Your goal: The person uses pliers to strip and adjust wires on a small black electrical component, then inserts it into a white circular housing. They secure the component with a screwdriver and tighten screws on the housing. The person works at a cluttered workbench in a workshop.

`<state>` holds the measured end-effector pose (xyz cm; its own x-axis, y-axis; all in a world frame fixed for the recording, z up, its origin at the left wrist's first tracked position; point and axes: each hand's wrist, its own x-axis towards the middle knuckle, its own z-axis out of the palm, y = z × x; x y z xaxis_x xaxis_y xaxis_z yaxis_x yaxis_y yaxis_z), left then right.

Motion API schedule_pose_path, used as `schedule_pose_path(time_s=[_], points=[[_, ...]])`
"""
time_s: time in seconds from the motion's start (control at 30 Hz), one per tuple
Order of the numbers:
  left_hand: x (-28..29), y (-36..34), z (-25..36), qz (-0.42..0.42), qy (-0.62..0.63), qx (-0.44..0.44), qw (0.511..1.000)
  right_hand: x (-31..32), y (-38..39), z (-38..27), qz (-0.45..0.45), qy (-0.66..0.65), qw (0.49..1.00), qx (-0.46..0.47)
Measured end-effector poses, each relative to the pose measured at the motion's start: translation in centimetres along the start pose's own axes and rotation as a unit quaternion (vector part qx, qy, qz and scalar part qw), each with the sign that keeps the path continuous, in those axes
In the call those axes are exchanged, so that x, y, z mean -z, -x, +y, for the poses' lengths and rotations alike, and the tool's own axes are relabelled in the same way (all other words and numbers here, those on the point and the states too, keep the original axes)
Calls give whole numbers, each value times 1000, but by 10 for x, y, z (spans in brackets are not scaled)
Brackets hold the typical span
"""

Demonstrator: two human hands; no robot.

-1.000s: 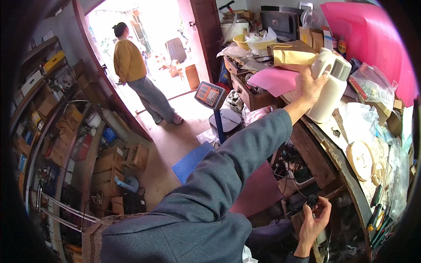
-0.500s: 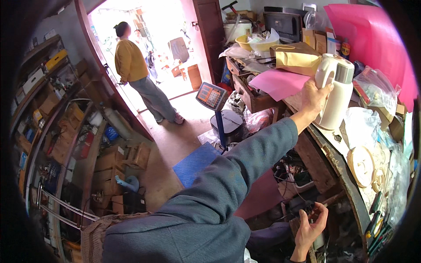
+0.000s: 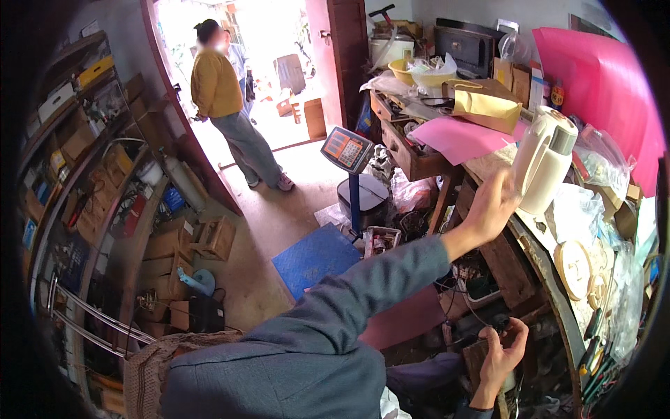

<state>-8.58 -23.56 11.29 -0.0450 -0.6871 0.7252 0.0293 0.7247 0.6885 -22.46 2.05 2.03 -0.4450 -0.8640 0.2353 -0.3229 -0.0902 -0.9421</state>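
A cream thermos jug (image 3: 545, 172) with a grey collar stands slightly tilted in view on the cluttered workbench (image 3: 534, 244) at the right. Beside its handle is my left hand (image 3: 490, 207), fingers stretched out and slightly blurred, no longer wrapped round the handle. Lower right, my right hand (image 3: 500, 359) pinches a small dark part (image 3: 500, 322) between thumb and fingers; its exact kind is too small to tell. A thin pale cable (image 3: 476, 311) runs close to that part. Round wooden pieces (image 3: 574, 269) lie on the bench near the jug.
Screwdrivers (image 3: 594, 359) and plastic bags (image 3: 628, 307) lie along the bench's right side. Open drawers (image 3: 412, 157) jut out below pink sheet (image 3: 457, 136). A platform scale (image 3: 314, 258) stands on the floor. Loaded shelves (image 3: 84, 174) line the left. A person (image 3: 223, 105) stands by the doorway.
My left hand has let go of the thermos jug's handle and drawn back toward me. The jug stays on the bench. My right hand still pinches the dark part.
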Motion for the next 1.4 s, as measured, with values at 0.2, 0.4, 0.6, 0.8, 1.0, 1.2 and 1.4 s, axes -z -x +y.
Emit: schedule_pose_path(time_s=[0.2, 0.4, 0.6, 0.8, 1.0, 1.2, 1.4], points=[[65, 145, 34, -156, -39, 239, 958, -3, 2, -7, -4, -1, 999, 33], [99, 254, 13, -162, -29, 290, 943, -4, 4, -12, -11, 33, 999, 19], [107, 282, 26, -212, -18, 475, 854, 0, -1, 3, -20, 43, 997, 67], [105, 290, 35, -240, -62, 436, 865, -4, 4, -13, -5, 44, 999, 31], [101, 300, 36, -262, -14, 419, 869, -2, 4, -6, -4, 77, 996, 42], [103, 304, 28, -278, -34, 423, 862, 0, 1, -1, -8, 57, 998, 39], [100, 302, 30, -269, -20, 433, 860, 1, 1, 3, -11, 77, 995, 60]])
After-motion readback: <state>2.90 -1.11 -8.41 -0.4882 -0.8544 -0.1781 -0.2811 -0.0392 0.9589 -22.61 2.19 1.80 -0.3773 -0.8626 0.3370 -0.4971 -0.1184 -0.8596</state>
